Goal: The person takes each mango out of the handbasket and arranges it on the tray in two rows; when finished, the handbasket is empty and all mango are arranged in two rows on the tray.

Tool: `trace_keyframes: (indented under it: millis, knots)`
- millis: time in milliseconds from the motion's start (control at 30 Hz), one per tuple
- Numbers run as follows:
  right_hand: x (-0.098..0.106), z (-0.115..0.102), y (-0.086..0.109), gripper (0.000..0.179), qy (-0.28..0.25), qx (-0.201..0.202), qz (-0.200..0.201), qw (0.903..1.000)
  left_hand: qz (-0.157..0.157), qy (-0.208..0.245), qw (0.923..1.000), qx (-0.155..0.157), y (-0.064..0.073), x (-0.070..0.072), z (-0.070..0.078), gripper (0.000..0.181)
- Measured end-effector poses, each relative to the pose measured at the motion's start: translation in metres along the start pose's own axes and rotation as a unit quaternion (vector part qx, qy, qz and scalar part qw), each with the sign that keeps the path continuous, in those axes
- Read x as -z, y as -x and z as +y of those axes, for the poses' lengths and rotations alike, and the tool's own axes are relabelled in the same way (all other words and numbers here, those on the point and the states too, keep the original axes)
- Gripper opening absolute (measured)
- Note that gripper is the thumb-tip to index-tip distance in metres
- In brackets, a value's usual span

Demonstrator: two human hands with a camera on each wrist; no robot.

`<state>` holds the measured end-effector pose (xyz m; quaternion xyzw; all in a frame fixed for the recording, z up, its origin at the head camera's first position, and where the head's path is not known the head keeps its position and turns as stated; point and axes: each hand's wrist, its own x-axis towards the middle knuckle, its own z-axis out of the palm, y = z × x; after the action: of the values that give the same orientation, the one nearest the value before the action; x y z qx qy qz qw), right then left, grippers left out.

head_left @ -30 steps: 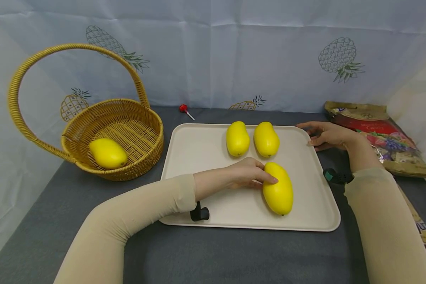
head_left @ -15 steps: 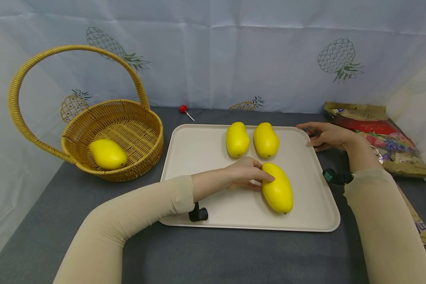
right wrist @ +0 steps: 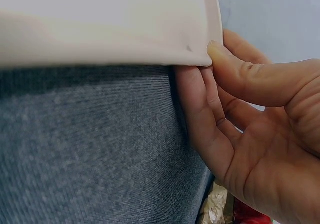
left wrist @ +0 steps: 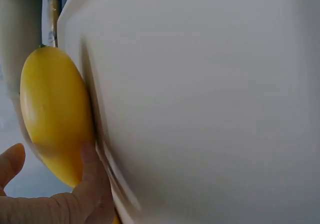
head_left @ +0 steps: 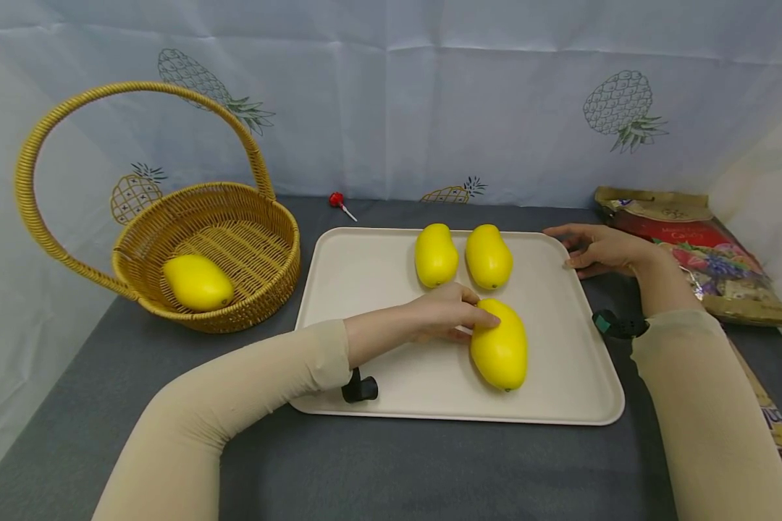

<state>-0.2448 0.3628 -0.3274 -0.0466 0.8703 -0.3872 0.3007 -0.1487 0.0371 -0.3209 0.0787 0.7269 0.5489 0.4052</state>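
In the head view a yellow mango (head_left: 499,347) lies on the cream tray (head_left: 560,362), right of its middle. My left hand (head_left: 443,312) is at the mango's far end. One finger touches its side, while the thumb (left wrist: 12,159) stands clear of the skin in the left wrist view. At the tray's far right corner, my right hand (head_left: 602,250) pinches the rim, thumb on the edge and other fingers underneath, as the right wrist view shows. Two more mangoes, one on the left (head_left: 436,255) and one on the right (head_left: 489,257), lie near the tray's back edge.
A wicker basket (head_left: 280,278) with a tall handle stands at left, a mango (head_left: 198,282) inside it. Behind the tray lies a red lollipop (head_left: 337,200). Shiny food bags (head_left: 710,253) lie to the right, beside the right forearm.
The near mango has shifted slightly left and turned a little. My left hand has drawn back left, its fingertips covering less of the mango. The right hand stays at the tray corner.
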Motion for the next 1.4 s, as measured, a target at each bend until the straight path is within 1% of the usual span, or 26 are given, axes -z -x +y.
trace_keyframes:
  millis: [67, 100, 167, 233, 333, 433, 533, 600, 800, 967, 1067, 1167, 1300, 1400]
  knots:
    - [0.0, 0.0, 0.0, 0.074, -0.001, 0.0, 0.0, 1.0, 0.014, -0.022, 0.9997, 0.001, 0.002, 0.002, 0.003, 0.025]
    - [0.0, 0.0, 0.0, 0.074, -0.001, 0.0, -0.001, 1.0, 0.021, -0.031, 0.9993, 0.001, 0.004, 0.003, 0.004, 0.03]
    - [0.0, 0.001, 0.0, 0.074, -0.001, 0.0, -0.001, 1.0, 0.032, -0.047, 0.9984, 0.003, 0.007, 0.007, 0.008, 0.045]
    - [0.0, 0.001, 0.0, 0.074, 0.0, -0.001, -0.001, 1.0, 0.038, -0.05, 0.998, -0.001, 0.011, 0.012, 0.013, 0.065]
    - [0.001, 0.002, 0.0, 0.074, 0.001, 0.0, -0.001, 1.0, 0.029, -0.034, 0.9987, -0.023, 0.019, 0.022, 0.022, 0.061]
    - [0.001, 0.002, -0.001, 0.074, 0.001, 0.001, -0.001, 1.0, 0.031, -0.014, 0.998, -0.053, 0.027, 0.034, 0.031, 0.06]
    - [0.001, 0.002, -0.001, 0.074, 0.001, 0.0, -0.001, 1.0, 0.049, -0.005, 0.9958, -0.078, 0.037, 0.045, 0.039, 0.063]
    - [0.001, 0.001, -0.001, 0.075, 0.002, -0.001, -0.001, 1.0, 0.062, -0.002, 0.9938, -0.092, 0.044, 0.053, 0.044, 0.062]
    - [0.001, 0.0, 0.0, 0.075, 0.002, -0.001, -0.002, 1.0, 0.087, 0.005, 0.9875, -0.131, 0.066, 0.078, 0.056, 0.056]
    - [0.001, 0.0, 0.0, 0.075, 0.002, -0.001, -0.002, 1.0, 0.115, 0.011, 0.9805, -0.159, 0.081, 0.098, 0.059, 0.057]
    - [0.001, 0.0, 0.0, 0.075, 0.003, -0.001, -0.003, 1.0, 0.131, 0.025, 0.9761, -0.171, 0.091, 0.112, 0.058, 0.056]
    - [0.001, 0.0, 0.0, 0.075, 0.001, -0.001, -0.004, 1.0, 0.151, 0.041, 0.9714, -0.178, 0.1, 0.125, 0.057, 0.055]
    - [0.001, 0.001, 0.0, 0.075, -0.001, -0.002, -0.005, 1.0, 0.186, 0.051, 0.9632, -0.187, 0.112, 0.142, 0.055, 0.055]
    - [0.001, 0.001, 0.0, 0.075, -0.001, -0.002, -0.004, 1.0, 0.207, 0.069, 0.9566, -0.193, 0.121, 0.154, 0.054, 0.056]
